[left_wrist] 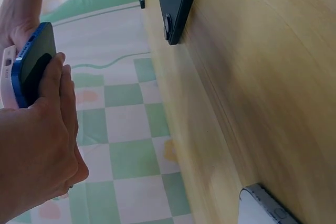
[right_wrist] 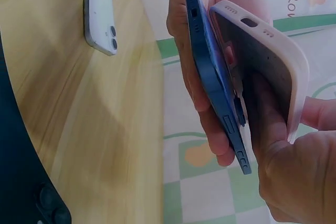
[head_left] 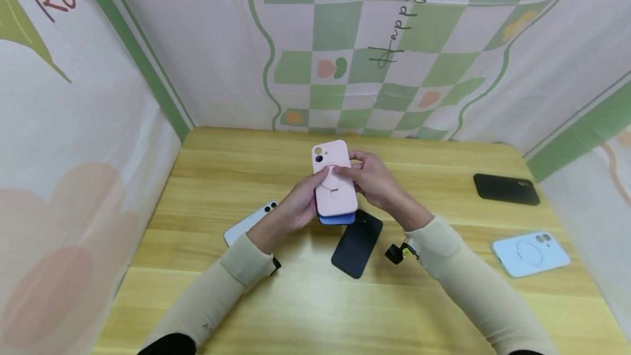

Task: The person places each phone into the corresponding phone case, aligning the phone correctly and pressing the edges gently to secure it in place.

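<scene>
Two hands meet above the middle of the wooden table (head_left: 207,190), and five flat things surround or fill them. Farthest left, a white phone (head_left: 245,224) lies face down on the table, partly hidden behind the left wrist. The left hand (head_left: 298,204) curls round the left edge of a blue phone (right_wrist: 218,103), thumb laid across the back of a pink case (head_left: 335,179). That case sits over the blue phone, its lower end lifted clear so a gap shows between them. The right hand (head_left: 377,179) pinches the case's right side, fingers inside that gap. Just below the hands a dark phone (head_left: 357,242) rests on the table. Farther right lie a black case (head_left: 506,188) and, nearer the front edge, a pale blue case (head_left: 529,253).
</scene>
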Motion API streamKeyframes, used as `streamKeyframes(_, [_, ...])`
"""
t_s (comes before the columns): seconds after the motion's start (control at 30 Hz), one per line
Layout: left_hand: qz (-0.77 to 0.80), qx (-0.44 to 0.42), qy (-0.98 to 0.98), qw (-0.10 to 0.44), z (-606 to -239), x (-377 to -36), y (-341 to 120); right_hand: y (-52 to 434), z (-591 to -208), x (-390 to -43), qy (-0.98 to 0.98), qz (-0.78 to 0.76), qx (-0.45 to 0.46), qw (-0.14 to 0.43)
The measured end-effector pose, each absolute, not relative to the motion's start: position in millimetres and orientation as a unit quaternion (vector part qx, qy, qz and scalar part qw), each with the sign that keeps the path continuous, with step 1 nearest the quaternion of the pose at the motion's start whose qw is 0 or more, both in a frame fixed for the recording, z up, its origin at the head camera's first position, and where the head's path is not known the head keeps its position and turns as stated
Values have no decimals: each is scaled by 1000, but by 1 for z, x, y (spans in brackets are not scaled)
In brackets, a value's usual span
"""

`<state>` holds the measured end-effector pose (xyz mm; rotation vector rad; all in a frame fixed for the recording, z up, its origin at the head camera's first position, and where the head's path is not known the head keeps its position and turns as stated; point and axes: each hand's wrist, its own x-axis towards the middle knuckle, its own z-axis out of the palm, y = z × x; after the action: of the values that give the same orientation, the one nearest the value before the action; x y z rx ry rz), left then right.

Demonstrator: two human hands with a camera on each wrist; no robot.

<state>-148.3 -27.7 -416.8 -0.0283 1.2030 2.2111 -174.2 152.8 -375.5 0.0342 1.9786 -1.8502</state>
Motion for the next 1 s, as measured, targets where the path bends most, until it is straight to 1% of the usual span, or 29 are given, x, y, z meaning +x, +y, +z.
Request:
streamKeyframes(0.3, [838,-25,455,301,-419,-148,-28,154,-377,-171,722,-655,8,224])
streamKeyframes(0.63, [832,-44,470,290,-418,-148,-29,167,-369,-172,807,-558,-34,189])
streamKeyframes(0.7, [831,-42,472,291,-419,-147,-29,170,-368,-172,835,-521,-50,170])
streamKeyframes(0.9, [823,-17,486,294,-422,-145,-29,180,-358,-175,910,-397,-99,63])
streamKeyframes(1.0, [816,-13,496,297,-422,-143,-29,184,-356,-179,913,-392,-109,42])
